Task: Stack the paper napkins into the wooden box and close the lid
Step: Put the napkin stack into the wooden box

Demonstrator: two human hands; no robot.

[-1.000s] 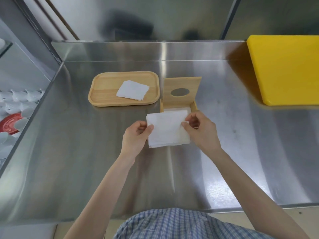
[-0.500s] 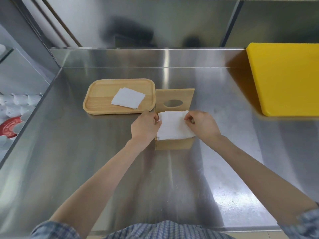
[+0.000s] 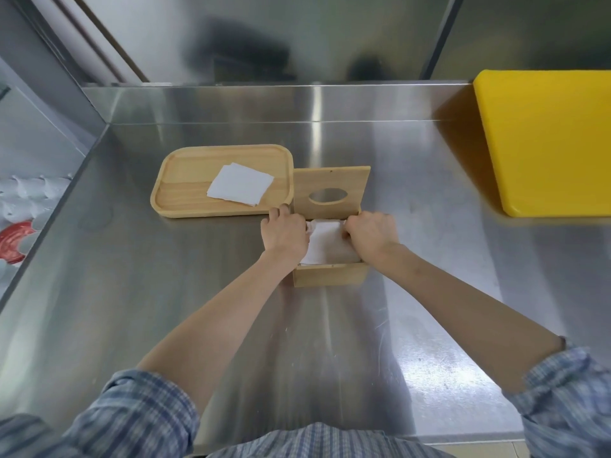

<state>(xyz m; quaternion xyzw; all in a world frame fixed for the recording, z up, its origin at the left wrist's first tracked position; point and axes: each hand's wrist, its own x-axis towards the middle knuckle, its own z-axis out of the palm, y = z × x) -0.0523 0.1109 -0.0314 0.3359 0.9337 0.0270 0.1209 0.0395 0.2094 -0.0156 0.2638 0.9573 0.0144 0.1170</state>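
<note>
A wooden box [image 3: 330, 274] stands mid-counter with its lid [image 3: 330, 192] hinged up at the back; the lid has an oval hole. A white stack of paper napkins [image 3: 325, 242] lies inside the box. My left hand [image 3: 285, 233] is at the stack's left edge and my right hand [image 3: 371, 233] at its right edge, both with fingers curled down onto the napkins inside the box. More napkins [image 3: 239, 184] lie on a wooden tray [image 3: 185, 180] just left of the box.
A yellow cutting board [image 3: 549, 140] lies at the right rear of the steel counter [image 3: 165, 292]. A steel backsplash rises behind. Left of the counter, lower down, are white cups and a red dish [image 3: 13, 241].
The napkin stack went from held in the air in front of the box down into the box. Both hands followed it down and now press at its edges.
</note>
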